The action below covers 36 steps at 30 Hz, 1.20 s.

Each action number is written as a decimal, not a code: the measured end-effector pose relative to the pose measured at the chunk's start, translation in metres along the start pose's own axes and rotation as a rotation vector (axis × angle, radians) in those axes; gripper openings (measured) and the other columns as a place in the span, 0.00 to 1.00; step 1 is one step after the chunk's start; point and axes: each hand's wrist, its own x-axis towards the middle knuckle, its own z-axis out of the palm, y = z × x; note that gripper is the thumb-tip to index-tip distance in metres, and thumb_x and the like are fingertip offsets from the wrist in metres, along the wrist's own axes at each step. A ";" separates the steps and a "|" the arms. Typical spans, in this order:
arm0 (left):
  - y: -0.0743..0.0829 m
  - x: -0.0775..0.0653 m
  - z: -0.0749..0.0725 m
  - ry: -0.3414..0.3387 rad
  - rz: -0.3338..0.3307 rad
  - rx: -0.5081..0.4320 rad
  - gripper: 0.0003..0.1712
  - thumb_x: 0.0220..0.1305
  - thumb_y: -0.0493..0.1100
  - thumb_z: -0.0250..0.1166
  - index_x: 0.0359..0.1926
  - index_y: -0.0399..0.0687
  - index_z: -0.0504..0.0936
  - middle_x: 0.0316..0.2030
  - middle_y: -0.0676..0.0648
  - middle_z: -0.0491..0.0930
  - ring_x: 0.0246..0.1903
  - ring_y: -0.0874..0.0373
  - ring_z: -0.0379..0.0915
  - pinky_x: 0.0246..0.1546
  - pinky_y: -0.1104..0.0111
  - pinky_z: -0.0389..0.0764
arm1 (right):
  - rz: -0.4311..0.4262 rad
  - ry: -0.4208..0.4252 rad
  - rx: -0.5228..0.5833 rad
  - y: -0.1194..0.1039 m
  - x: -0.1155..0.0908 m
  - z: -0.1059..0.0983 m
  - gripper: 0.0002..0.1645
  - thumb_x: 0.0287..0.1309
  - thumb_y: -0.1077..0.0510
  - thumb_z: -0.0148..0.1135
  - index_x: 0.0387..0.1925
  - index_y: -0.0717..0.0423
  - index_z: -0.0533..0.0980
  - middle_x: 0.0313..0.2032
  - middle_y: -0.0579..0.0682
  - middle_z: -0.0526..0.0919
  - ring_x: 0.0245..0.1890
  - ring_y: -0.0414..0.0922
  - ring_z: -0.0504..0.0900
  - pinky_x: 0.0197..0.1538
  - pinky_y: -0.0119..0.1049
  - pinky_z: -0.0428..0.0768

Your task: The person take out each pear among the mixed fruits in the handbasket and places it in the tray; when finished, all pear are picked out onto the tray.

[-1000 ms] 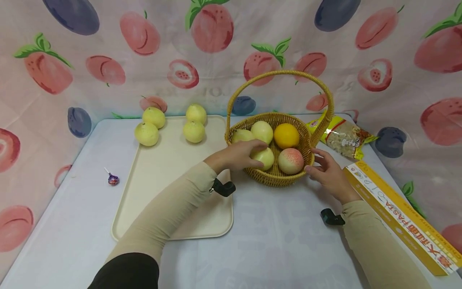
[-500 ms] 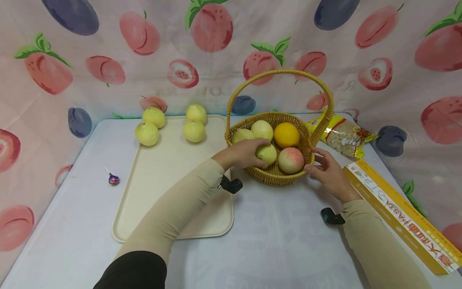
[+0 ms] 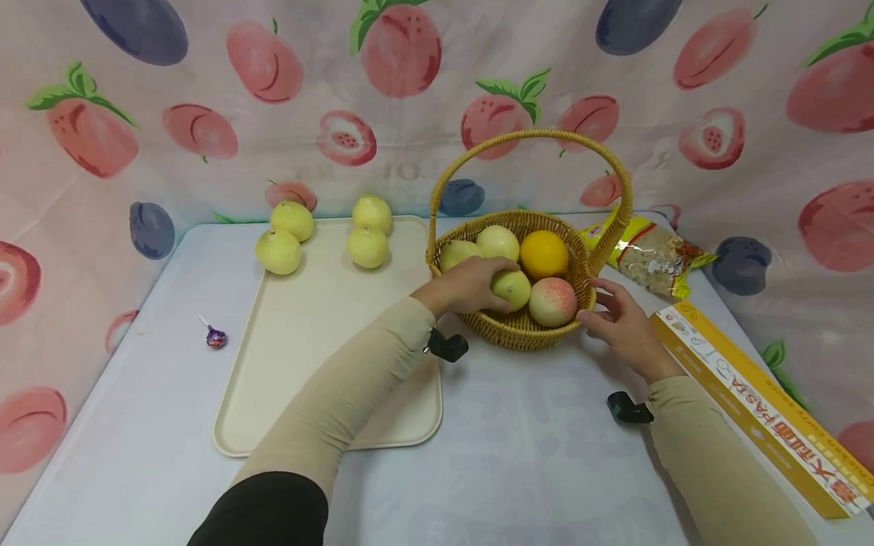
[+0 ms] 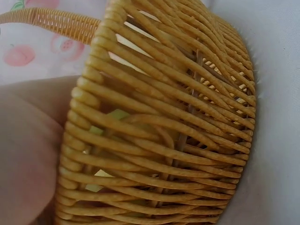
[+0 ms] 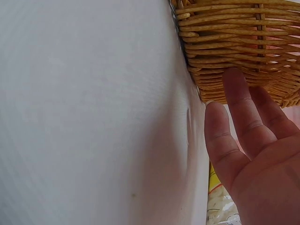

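A wicker basket (image 3: 517, 338) with a tall arched handle holds several fruits. My left hand (image 3: 471, 287) reaches over its left rim and grips a round pale yellow-green fruit (image 3: 512, 291), thumb at the front and fingers behind. In the left wrist view the woven wall covers most of that fruit, and part of the hand (image 4: 28, 150) shows beside the rim. Around it lie an orange (image 3: 544, 254), a blushed peach (image 3: 553, 302) and two more pale fruits (image 3: 498, 243). My right hand (image 3: 624, 330) touches the basket's right side, fingers fairly straight against the weave (image 5: 234, 51).
Left of the basket lies a cream tray (image 3: 328, 379), with several yellow-green fruits (image 3: 368, 247) at its far end. A lollipop (image 3: 215, 337) lies further left. On the right are a yellow snack bag (image 3: 652, 262) and a long pasta box (image 3: 761, 409). A fruit-print cloth (image 3: 410, 136) hangs behind.
My left hand has shifted right and slightly away from me, carrying the gripped fruit closer to the peach and orange. My right hand has stayed at the basket's side.
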 end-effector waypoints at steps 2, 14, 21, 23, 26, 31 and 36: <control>0.000 0.001 0.001 0.009 -0.001 0.006 0.40 0.64 0.53 0.71 0.73 0.54 0.66 0.65 0.48 0.71 0.60 0.55 0.68 0.59 0.65 0.69 | -0.002 0.002 0.001 -0.001 0.000 0.000 0.47 0.70 0.44 0.59 0.79 0.51 0.48 0.74 0.65 0.55 0.62 0.63 0.70 0.47 0.27 0.79; 0.004 -0.001 0.003 -0.007 -0.029 0.054 0.39 0.64 0.58 0.69 0.73 0.57 0.67 0.65 0.51 0.73 0.61 0.52 0.69 0.60 0.62 0.69 | 0.014 -0.001 0.013 0.001 -0.001 0.000 0.48 0.70 0.43 0.60 0.79 0.50 0.47 0.74 0.64 0.54 0.64 0.64 0.68 0.47 0.28 0.80; 0.004 -0.002 0.003 0.000 -0.037 0.048 0.39 0.64 0.59 0.68 0.72 0.57 0.67 0.63 0.50 0.74 0.60 0.50 0.70 0.59 0.61 0.69 | 0.013 -0.002 0.019 0.000 -0.002 0.000 0.47 0.70 0.44 0.59 0.79 0.50 0.47 0.74 0.64 0.54 0.64 0.64 0.68 0.47 0.28 0.80; 0.004 -0.001 0.003 0.004 -0.032 0.054 0.39 0.64 0.60 0.68 0.72 0.57 0.68 0.63 0.51 0.75 0.60 0.51 0.70 0.59 0.61 0.69 | 0.012 0.000 0.018 0.000 -0.002 0.000 0.47 0.70 0.44 0.59 0.79 0.50 0.47 0.74 0.65 0.54 0.64 0.64 0.68 0.47 0.28 0.80; 0.003 -0.001 0.004 0.011 -0.024 0.062 0.38 0.64 0.61 0.68 0.72 0.58 0.68 0.62 0.52 0.75 0.59 0.51 0.71 0.58 0.61 0.70 | 0.007 -0.003 0.019 0.000 -0.002 0.000 0.47 0.71 0.45 0.59 0.79 0.50 0.47 0.74 0.65 0.54 0.63 0.63 0.68 0.47 0.28 0.80; 0.003 -0.003 0.005 0.023 -0.019 0.071 0.38 0.64 0.62 0.67 0.71 0.58 0.69 0.60 0.52 0.77 0.57 0.52 0.72 0.56 0.62 0.71 | 0.005 -0.011 0.018 0.000 -0.002 0.000 0.46 0.72 0.47 0.58 0.79 0.50 0.46 0.74 0.66 0.53 0.63 0.63 0.68 0.48 0.29 0.80; 0.001 -0.005 0.006 0.039 -0.002 0.062 0.39 0.63 0.62 0.67 0.72 0.59 0.68 0.60 0.51 0.77 0.55 0.54 0.73 0.53 0.62 0.72 | 0.004 -0.010 0.013 0.000 -0.001 0.001 0.46 0.72 0.47 0.58 0.79 0.50 0.45 0.74 0.67 0.54 0.62 0.62 0.69 0.48 0.29 0.80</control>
